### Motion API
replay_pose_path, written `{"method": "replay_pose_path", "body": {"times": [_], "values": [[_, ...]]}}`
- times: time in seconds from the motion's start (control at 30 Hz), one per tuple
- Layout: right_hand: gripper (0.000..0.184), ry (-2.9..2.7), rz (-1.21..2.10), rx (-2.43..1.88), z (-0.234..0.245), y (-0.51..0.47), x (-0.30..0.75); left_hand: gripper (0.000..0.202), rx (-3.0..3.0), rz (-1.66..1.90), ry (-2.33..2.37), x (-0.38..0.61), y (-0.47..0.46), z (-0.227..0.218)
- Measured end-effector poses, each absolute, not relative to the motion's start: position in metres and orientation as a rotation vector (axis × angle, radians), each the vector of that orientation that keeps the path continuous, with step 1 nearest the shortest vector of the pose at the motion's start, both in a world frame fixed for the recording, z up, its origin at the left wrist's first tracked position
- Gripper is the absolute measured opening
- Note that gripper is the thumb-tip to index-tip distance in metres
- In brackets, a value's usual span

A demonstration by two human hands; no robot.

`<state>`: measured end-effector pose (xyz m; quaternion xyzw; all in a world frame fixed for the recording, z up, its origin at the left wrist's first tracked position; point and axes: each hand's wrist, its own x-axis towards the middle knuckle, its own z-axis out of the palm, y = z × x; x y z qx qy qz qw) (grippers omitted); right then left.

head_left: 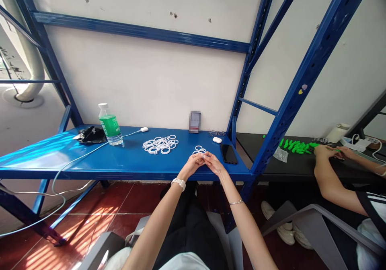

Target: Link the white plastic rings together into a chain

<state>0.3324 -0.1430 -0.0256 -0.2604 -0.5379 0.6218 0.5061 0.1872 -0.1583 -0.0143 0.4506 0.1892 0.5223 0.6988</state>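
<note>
My left hand (195, 163) and my right hand (213, 163) meet over the front part of the blue table, fingertips pinched close together. Between them shows a bit of white, which looks like part of a white ring (203, 155); the fingers hide most of it. Just behind my fingers lie a few white rings (199, 148) in a small group. Further left on the table is a larger loose pile of white rings (160, 144), some overlapping.
A black phone (229, 154), a white earbud case (217, 140) and glasses (216, 133) lie to the right. A small upright screen (194, 122) stands behind. Leftward are a bottle (110, 126), a cable and a black bag (92, 135). A co-worker's hands (327, 151) handle green pieces (298, 146) rightward.
</note>
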Motion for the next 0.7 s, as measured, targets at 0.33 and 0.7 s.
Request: {"method": "replay_pose_path", "body": {"times": [0.33, 0.7], "values": [[0.037, -1.273, 1.531, -0.608, -0.0251, -0.1429, 0.3327, 0.046, 1.055, 1.155, 0.463, 0.1866, -0.1603, -0.0131], [0.032, -1.212, 1.531, -0.578, -0.0246, -0.1447, 0.3290, 0.041, 0.904, 1.187, 0.422, 0.1884, -0.1562, -0.0175]]}}
